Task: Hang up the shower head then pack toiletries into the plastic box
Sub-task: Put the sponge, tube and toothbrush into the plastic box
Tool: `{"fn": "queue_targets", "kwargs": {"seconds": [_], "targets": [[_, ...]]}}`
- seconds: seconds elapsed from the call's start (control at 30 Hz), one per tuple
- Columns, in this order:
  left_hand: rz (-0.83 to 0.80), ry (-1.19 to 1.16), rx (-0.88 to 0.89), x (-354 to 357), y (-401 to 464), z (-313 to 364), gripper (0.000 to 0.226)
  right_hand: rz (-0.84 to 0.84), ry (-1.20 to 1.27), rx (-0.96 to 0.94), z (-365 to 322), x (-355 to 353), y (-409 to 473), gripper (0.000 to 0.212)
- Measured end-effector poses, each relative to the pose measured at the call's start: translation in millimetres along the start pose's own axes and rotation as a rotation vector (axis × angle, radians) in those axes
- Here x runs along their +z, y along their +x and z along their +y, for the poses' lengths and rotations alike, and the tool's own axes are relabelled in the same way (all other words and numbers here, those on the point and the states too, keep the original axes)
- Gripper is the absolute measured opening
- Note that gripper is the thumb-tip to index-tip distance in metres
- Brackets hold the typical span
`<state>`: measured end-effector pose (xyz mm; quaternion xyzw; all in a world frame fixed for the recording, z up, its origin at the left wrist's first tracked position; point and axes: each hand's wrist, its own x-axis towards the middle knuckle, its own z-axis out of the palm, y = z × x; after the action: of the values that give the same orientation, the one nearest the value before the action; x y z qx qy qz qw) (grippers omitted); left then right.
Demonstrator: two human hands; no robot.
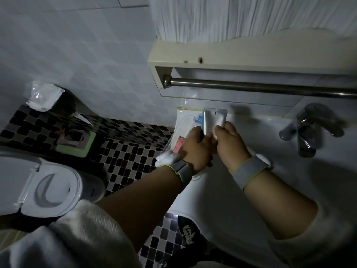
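A silvery-white tube (pixel 213 119) stands upright between both hands, above the left corner of the white sink (pixel 270 171). My left hand (pixel 195 149) grips its lower left side. My right hand (pixel 229 144) pinches its lower right side. Under the hands a clear plastic box (pixel 183 120) rests on the sink's left rim. Inside it lie a blue-tipped item (pixel 199 119) and a pink item (pixel 179 145), partly hidden by my left hand. No shower head is in view.
A chrome tap (pixel 307 128) stands at the right of the sink. A steel towel rail (pixel 251 88) runs under a cream shelf (pixel 241 55) above. A toilet (pixel 44 186) is lower left, a green-rimmed bin (pixel 77 142) on the chequered floor.
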<state>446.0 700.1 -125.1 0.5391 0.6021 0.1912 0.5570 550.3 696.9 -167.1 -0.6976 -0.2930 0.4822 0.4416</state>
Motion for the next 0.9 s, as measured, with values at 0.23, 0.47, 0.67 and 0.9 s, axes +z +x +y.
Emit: {"fn": "queue_targets", "kwargs": {"seconds": [0.23, 0.47, 0.67, 0.9], "targets": [[-0.021, 0.051, -0.04, -17.1, 5.9, -12.8, 0.028, -0.063, -0.304, -0.136, 7.1, -10.5, -6.5, 0.024], [0.06, 0.794, 0.248, -45.9, 21.2, -61.5, 0.047, 0.144, -0.152, -0.212, -1.6, -14.2, 5.1, 0.014], [-0.029, 0.991, 0.17, -59.2, 17.3, -99.0, 0.062, 0.089, -0.374, -0.379, -10.0, -4.9, 17.3, 0.031], [0.012, 0.979, 0.177, -60.1, 25.1, -118.1, 0.069, -0.093, -0.91, -0.537, -5.3, 6.0, 30.9, 0.023]]}}
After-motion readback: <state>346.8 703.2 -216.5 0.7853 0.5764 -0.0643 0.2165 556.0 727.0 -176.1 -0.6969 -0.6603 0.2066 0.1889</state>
